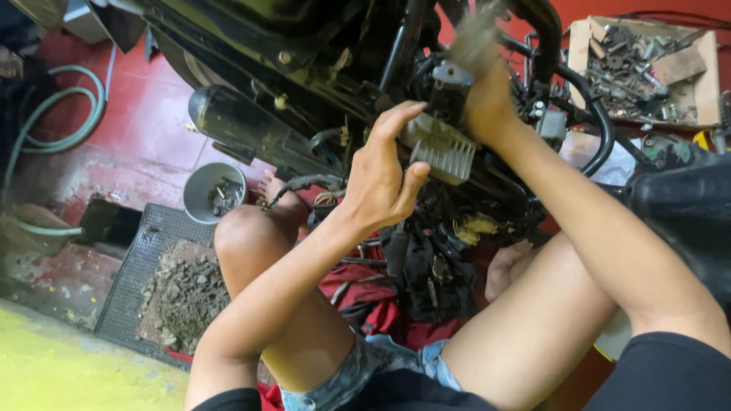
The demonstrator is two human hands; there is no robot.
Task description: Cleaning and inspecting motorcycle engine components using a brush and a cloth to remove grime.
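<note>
My left hand [382, 176] grips a grey finned metal block [439, 148] mounted on the underside of a dark motorcycle frame [320, 68], thumb on its near edge. My right hand [481, 84] is higher on the frame, just above that block, blurred by motion, so its fingers and whatever they hold cannot be made out. Black cables and yellow connectors [474, 225] hang below the block. I sit on the red floor with bare knees drawn up under the machine.
A black exhaust pipe [244, 125] runs to the left. A grey tin with small parts [213, 192] stands on the floor. A cardboard box of nuts and bolts [643, 65] sits top right. A black grate mat with rubble [171, 285] and a green hose [53, 129] lie left.
</note>
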